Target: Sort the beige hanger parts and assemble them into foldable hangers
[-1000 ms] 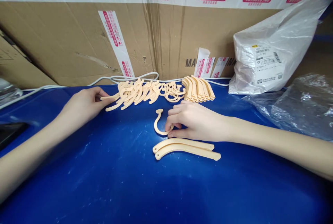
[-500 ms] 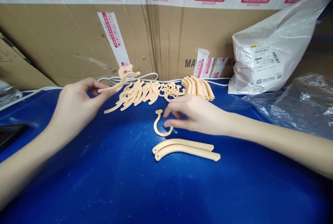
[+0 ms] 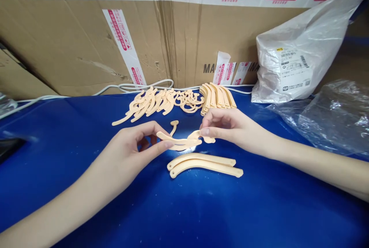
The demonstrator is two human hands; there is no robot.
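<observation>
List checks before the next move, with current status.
1. Left hand gripping the cream piece: ok, near one end.
2. Right hand on the same piece: ok, fingertips at the other end.
3. Hook fully visible: not ok, partly hidden by the held piece.
4. Hook apart from the held piece: cannot tell.
5. Two curved bars free of both hands: ok, side by side on the table.

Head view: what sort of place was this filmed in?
Possibly a small workshop or storeroom: a blue work surface against taped cardboard, a row of pale curved pieces grouped by shape, and a labelled white plastic bag.
</observation>
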